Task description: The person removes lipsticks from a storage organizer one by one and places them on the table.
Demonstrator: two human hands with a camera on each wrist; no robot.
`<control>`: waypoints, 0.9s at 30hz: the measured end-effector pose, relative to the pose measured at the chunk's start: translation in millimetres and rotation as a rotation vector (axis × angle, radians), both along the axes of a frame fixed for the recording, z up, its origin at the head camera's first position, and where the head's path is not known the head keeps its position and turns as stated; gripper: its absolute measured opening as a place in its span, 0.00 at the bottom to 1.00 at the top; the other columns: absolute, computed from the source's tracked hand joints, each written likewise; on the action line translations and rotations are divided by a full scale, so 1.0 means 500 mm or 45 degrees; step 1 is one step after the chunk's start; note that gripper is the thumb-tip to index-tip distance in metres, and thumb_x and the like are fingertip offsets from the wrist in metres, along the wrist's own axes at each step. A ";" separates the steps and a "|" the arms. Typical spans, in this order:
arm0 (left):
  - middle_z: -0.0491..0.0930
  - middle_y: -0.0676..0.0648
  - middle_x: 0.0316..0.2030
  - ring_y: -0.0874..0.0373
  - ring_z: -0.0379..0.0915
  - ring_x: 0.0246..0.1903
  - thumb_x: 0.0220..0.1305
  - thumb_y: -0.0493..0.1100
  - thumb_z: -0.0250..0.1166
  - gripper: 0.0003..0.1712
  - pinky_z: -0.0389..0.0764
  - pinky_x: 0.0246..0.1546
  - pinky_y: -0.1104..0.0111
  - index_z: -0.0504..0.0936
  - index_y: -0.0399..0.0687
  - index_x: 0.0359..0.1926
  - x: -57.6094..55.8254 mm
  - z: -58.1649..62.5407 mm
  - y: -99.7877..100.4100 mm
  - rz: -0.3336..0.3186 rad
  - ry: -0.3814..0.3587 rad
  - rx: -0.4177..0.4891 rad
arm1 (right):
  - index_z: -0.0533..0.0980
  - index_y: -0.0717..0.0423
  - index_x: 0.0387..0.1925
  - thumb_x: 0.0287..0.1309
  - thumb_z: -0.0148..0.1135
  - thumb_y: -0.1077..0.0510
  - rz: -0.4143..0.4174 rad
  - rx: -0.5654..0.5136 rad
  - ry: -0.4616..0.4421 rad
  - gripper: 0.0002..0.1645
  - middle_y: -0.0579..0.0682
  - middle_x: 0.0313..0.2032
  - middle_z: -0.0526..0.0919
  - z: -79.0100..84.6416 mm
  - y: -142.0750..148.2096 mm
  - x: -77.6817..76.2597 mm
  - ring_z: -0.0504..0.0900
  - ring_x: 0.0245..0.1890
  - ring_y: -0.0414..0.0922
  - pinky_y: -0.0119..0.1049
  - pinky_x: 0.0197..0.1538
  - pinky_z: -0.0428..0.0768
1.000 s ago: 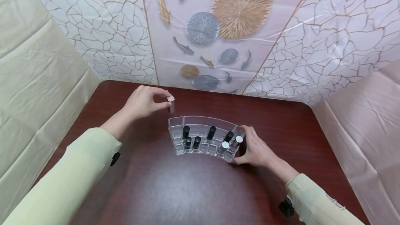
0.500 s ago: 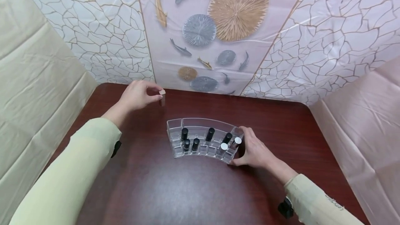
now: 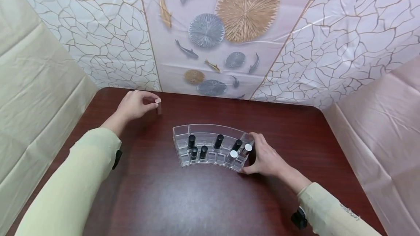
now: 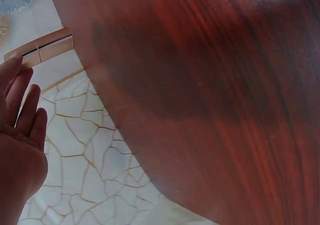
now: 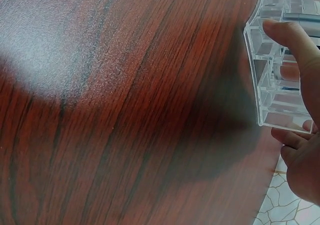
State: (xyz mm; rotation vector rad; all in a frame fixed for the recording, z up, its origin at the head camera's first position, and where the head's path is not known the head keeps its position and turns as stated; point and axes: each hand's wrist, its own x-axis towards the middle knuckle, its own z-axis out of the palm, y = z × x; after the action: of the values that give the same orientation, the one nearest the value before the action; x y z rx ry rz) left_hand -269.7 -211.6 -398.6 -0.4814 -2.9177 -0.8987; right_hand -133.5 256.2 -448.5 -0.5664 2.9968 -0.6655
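Note:
My left hand pinches a lipstick by its top, between thumb and fingers, over the back left of the table. In the left wrist view, the lipstick is a square rose-gold tube with a seam across it. The clear curved organizer stands mid-table, apart from the left hand. Gripping its right end is my right hand, thumb at the front corner and fingers behind. Several black-capped tubes and two with silvery-white tops stand in its compartments; some compartments hold nothing.
The dark red-brown wooden table reaches back to a patterned cloth wall. Pale cloth hangs along the left side and pinkish cloth along the right.
My left hand has moved left, away from the organizer, carrying the lipstick. The right hand keeps its grip on the organizer's right end; the whole view has shifted slightly.

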 end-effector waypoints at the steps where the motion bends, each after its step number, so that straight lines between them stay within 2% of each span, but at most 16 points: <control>1: 0.90 0.43 0.51 0.41 0.80 0.61 0.72 0.44 0.70 0.14 0.75 0.63 0.45 0.91 0.46 0.54 0.000 -0.003 -0.002 0.006 -0.009 0.007 | 0.58 0.67 0.73 0.31 0.90 0.44 0.004 -0.004 0.005 0.73 0.66 0.61 0.71 0.000 0.000 0.000 0.81 0.49 0.58 0.59 0.53 0.84; 8: 0.90 0.42 0.50 0.41 0.81 0.60 0.73 0.43 0.70 0.13 0.75 0.62 0.45 0.90 0.46 0.54 -0.003 -0.029 -0.010 0.021 -0.053 0.028 | 0.58 0.67 0.73 0.31 0.89 0.44 0.004 0.000 0.002 0.73 0.66 0.61 0.71 0.001 0.000 0.000 0.81 0.49 0.57 0.58 0.54 0.84; 16: 0.90 0.40 0.51 0.42 0.82 0.59 0.73 0.42 0.70 0.16 0.75 0.63 0.46 0.89 0.43 0.57 -0.009 -0.055 -0.012 0.005 -0.061 0.055 | 0.58 0.68 0.74 0.32 0.89 0.43 -0.004 0.012 -0.009 0.73 0.66 0.63 0.70 0.001 0.000 0.002 0.81 0.49 0.57 0.58 0.54 0.84; 27: 0.90 0.41 0.51 0.42 0.82 0.59 0.72 0.40 0.69 0.14 0.76 0.61 0.47 0.89 0.43 0.55 -0.019 -0.047 -0.021 -0.015 -0.088 0.030 | 0.57 0.67 0.74 0.32 0.89 0.43 -0.003 0.025 0.000 0.73 0.65 0.61 0.71 0.001 0.002 -0.001 0.81 0.46 0.56 0.57 0.53 0.85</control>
State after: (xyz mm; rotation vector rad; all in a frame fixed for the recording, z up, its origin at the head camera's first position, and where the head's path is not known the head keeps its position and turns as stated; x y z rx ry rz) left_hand -279.4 -222.0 -422.0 -0.4762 -2.9650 -0.9691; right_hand -134.1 257.2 -447.9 -0.5620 3.0007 -0.6354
